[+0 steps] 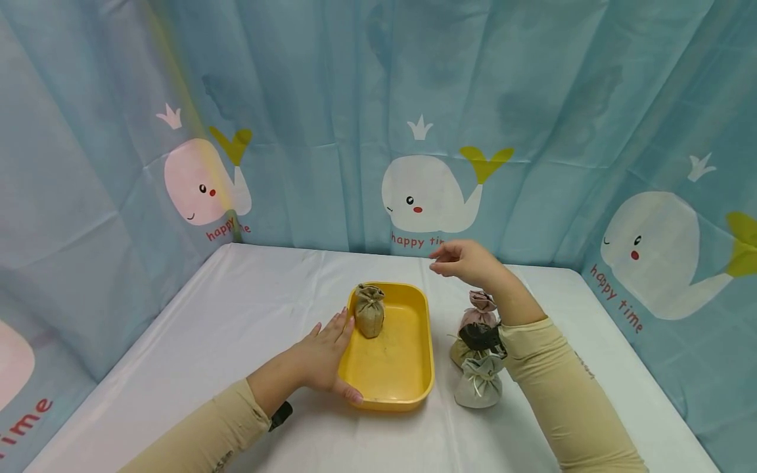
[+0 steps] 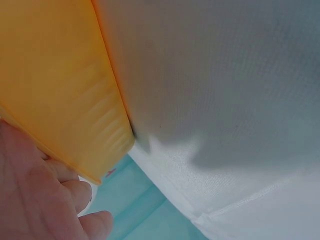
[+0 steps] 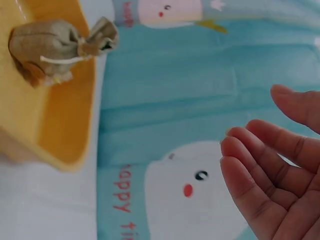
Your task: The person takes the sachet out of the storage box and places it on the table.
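Note:
A yellow tray (image 1: 402, 368) sits mid-table, with one olive-brown drawstring pouch (image 1: 369, 311) standing in its far left corner. My left hand (image 1: 328, 358) rests against the tray's left side, fingers straight along the rim and thumb at the front corner. In the left wrist view the palm (image 2: 40, 200) lies against the tray's outer wall (image 2: 60, 90). My right hand (image 1: 464, 261) hovers empty above the table past the tray's far right corner, fingers relaxed. The right wrist view shows those loose fingers (image 3: 270, 175) with the pouch (image 3: 50, 47) and tray (image 3: 65, 120) off to the left.
Several more pouches stand in a cluster right of the tray, under my right forearm: a pink one (image 1: 480, 307), a dark one (image 1: 480, 336) and a grey-green one (image 1: 479, 384). A white cloth (image 1: 236, 315) covers the table. Blue whale-print curtains (image 1: 426, 131) enclose it.

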Motion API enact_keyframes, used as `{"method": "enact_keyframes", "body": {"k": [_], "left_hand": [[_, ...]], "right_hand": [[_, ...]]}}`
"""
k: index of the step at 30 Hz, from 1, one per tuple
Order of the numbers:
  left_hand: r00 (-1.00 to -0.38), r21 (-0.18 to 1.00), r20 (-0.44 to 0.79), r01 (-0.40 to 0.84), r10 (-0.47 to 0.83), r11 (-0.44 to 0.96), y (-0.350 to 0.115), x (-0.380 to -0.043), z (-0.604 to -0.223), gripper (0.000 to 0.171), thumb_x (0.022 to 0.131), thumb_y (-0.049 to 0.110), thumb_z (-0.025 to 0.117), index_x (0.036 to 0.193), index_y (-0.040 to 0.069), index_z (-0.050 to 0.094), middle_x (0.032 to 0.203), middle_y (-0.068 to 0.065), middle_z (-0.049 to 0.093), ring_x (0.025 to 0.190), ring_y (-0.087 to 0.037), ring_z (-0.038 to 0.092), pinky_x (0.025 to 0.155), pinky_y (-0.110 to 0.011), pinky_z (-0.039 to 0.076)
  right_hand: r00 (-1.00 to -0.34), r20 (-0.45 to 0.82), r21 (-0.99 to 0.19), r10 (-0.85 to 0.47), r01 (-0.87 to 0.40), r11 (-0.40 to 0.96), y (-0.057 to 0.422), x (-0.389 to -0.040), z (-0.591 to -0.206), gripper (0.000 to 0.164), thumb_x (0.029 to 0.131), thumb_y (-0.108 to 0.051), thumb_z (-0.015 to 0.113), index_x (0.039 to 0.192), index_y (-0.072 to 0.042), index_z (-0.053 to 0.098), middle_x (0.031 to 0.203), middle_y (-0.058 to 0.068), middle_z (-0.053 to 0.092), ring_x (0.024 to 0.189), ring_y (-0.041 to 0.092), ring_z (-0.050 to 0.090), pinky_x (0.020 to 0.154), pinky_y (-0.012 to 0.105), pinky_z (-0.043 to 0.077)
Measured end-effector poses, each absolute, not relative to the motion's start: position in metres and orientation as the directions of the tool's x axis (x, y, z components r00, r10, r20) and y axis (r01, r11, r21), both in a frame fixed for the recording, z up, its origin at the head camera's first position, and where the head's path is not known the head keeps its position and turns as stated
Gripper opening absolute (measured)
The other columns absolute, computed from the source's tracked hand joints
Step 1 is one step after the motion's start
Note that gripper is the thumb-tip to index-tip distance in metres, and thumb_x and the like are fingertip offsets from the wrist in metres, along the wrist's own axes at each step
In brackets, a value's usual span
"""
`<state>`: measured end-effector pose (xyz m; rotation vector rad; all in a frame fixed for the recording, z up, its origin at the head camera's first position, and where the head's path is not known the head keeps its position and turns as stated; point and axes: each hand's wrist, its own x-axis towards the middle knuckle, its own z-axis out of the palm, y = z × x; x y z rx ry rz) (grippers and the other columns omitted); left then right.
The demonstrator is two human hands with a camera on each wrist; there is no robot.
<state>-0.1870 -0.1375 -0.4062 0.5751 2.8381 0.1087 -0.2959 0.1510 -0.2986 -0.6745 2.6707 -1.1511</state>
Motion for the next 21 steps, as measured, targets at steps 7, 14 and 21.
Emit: {"method": "enact_keyframes", "body": {"k": [7,14,21], "left_hand": [[-0.893,0.115,-0.211,0.381,0.397,0.918,-0.138,-0.187,-0.408,0.143,0.042,0.092,0.046,0.147,0.004,0.003,0.152,-0.014,-0.007,0.14,-0.028,0.0,0.109,-0.051,0.011],[-0.891,0.115,-0.212,0.384,0.401,0.916,-0.139,-0.186,-0.407,0.143,0.042,0.092,0.046,0.147,0.004,0.003,0.152,-0.015,-0.007,0.14,-0.028,0.001,0.109,-0.052,0.011],[-0.889,0.112,-0.207,0.393,0.408,0.913,-0.139,-0.186,-0.407,0.143,0.043,0.093,0.043,0.147,0.004,0.003,0.152,-0.015,-0.007,0.14,-0.029,0.001,0.109,-0.051,0.011]], "right_hand": [[-0.881,-0.026,-0.709,-0.472,-0.317,0.63,0.117,-0.303,-0.309,0.026,0.086,-0.024,0.064,0.108,-0.009,0.064,0.094,0.005,0.066,0.088,0.024,0.062,0.082,0.038,0.05],[-0.887,-0.052,-0.718,-0.458,-0.285,0.635,0.089,-0.308,-0.326,0.022,0.085,-0.024,0.066,0.101,-0.01,0.066,0.087,0.005,0.066,0.079,0.019,0.06,0.077,0.035,0.051],[-0.886,-0.095,-0.69,-0.454,-0.27,0.671,0.069,-0.309,-0.34,0.021,0.083,-0.024,0.068,0.098,-0.009,0.066,0.085,0.004,0.066,0.077,0.019,0.061,0.072,0.028,0.051]]}}
